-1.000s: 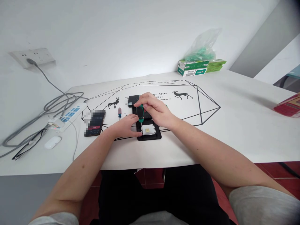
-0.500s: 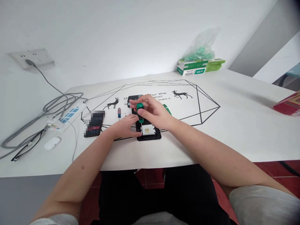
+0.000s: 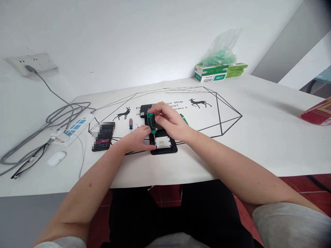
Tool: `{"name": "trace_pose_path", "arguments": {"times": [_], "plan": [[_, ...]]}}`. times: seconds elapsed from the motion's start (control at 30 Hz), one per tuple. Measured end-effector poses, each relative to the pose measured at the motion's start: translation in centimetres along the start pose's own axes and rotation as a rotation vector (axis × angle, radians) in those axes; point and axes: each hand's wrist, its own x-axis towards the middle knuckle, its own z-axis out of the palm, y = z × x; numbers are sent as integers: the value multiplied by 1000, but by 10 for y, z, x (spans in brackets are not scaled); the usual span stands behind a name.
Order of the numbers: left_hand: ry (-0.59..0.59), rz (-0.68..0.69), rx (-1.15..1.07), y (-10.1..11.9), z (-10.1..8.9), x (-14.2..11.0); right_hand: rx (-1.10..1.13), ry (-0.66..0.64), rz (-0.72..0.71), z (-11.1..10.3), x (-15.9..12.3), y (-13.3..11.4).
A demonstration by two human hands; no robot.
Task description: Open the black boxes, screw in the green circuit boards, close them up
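Note:
My right hand point(image 3: 172, 124) is closed around a green-and-black screwdriver point(image 3: 152, 123), held nearly upright with its tip down at the left edge of a small black device point(image 3: 165, 147) that lies open on the white table, a silver plate with a gold square showing inside. My left hand point(image 3: 138, 139) rests on the table against the device's left side, fingers curled, pinching at the spot where the tip meets it. A second black part point(image 3: 144, 110) lies just behind my hands.
A small red-handled screwdriver point(image 3: 131, 124) and a dark phone point(image 3: 102, 137) lie left of the device. Further left are a power strip point(image 3: 73, 128), grey cables point(image 3: 59, 115), a white mouse point(image 3: 56, 158). Green boxes point(image 3: 219, 72) stand far back; a red box point(image 3: 317, 113) at right edge.
The screwdriver's handle has tilted slightly left and my right fingers have shifted their hold on it. My left hand and the device stay where they were.

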Motion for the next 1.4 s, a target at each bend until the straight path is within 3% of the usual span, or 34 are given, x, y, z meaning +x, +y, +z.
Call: {"name": "trace_pose_path", "arguments": {"times": [0.17,0.3,0.5,0.7,0.8,1.07,1.2,1.4], "plan": [[-21,-62,22,-1,1,0,57,26,143,4,0,-10],[-8,-15,-7,-3,2,0,135,0,198,6,-3,-10],[12,16,-6,-5,4,1,10,-62,46,1,-4,-1],[-2,29,-30,-5,3,0,-229,-8,-19,2,-1,5],[3,25,-34,-5,3,0,-159,-6,37,5,-2,8],[22,45,-57,-5,4,1,284,-62,264,9,-7,-2],[24,48,-51,-5,4,1,267,-22,262,10,-6,-1],[2,55,-33,-5,3,0,68,36,187,11,-5,5]]}}
